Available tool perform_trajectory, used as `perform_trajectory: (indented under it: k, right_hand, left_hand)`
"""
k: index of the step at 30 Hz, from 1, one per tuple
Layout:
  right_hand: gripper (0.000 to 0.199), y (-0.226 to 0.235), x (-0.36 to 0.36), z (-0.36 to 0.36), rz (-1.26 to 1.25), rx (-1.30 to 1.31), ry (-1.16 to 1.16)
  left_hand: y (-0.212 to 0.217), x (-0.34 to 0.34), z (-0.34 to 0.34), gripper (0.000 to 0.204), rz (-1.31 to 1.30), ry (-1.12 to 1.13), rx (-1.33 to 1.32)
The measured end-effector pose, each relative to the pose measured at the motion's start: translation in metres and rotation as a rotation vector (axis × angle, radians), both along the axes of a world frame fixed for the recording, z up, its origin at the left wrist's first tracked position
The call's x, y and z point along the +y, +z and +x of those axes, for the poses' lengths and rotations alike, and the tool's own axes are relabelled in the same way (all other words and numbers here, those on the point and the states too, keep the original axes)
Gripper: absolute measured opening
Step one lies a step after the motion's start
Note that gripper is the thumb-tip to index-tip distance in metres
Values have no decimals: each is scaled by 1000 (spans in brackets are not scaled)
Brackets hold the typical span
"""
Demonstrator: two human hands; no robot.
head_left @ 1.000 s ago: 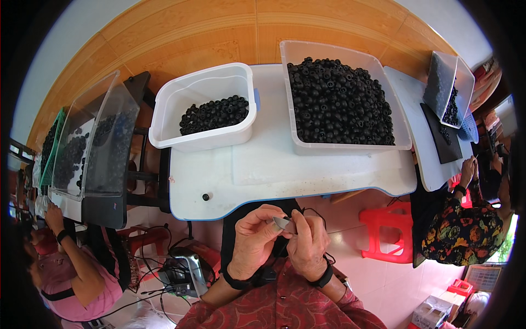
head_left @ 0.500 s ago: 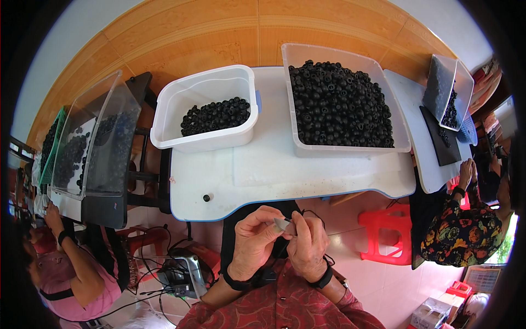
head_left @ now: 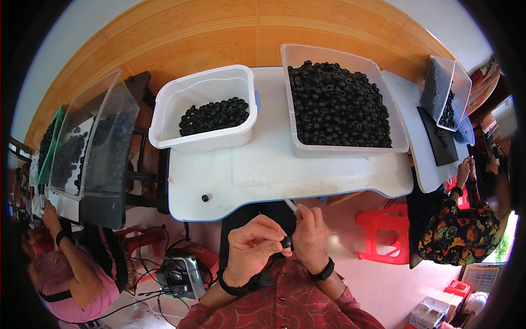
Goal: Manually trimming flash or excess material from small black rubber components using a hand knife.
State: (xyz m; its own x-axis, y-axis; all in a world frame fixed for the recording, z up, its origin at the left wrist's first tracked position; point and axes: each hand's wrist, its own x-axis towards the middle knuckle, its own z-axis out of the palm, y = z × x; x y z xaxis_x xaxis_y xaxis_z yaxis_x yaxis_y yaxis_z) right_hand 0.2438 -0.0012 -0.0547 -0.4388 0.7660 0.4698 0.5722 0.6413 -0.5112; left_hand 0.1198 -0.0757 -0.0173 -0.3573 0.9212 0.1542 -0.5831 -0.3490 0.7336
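Between the thumb and fingertips of my left hand (head_left: pixel 249 248) is a small round black rubber-like piece (head_left: pixel 286 242). My right hand (head_left: pixel 310 237), just beside it, is closed round a small knife (head_left: pixel 290 205); its pale grey blade points up and away from the piece, and its handle is hidden in my fist. Both hands are over my lap, in front of the table's near edge. One loose black piece (head_left: pixel 205 198) lies on the table's near left.
On the white table (head_left: pixel 257 170) stand a white tub (head_left: pixel 203 143) with some black pieces and a fuller translucent bin (head_left: pixel 350 150) to its right. People sit at tables on both sides. A red stool (head_left: pixel 383 234) is at right; cables (head_left: pixel 164 274) hang at left.
My hands have moved apart slightly. The knife blade has come away from the black piece and swung upward in my right hand; the piece now shows plainly in my left fingertips.
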Motion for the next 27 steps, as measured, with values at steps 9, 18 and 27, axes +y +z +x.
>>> perform_trajectory:
  k: [9, 18, 27]
  right_hand:
    - [16, 45, -8, 3, -967, 734, 183]
    - [13, 47, -10, 3, -1072, 746, 273]
    - [15, 46, -18, -7, -443, 397, 188]
  left_hand:
    - [-22, 7, -1, 13, -90, -11, -136]
    - [-20, 5, -2, 11, -116, -32, -145]
    - [-20, 3, -5, 14, -112, -43, -196]
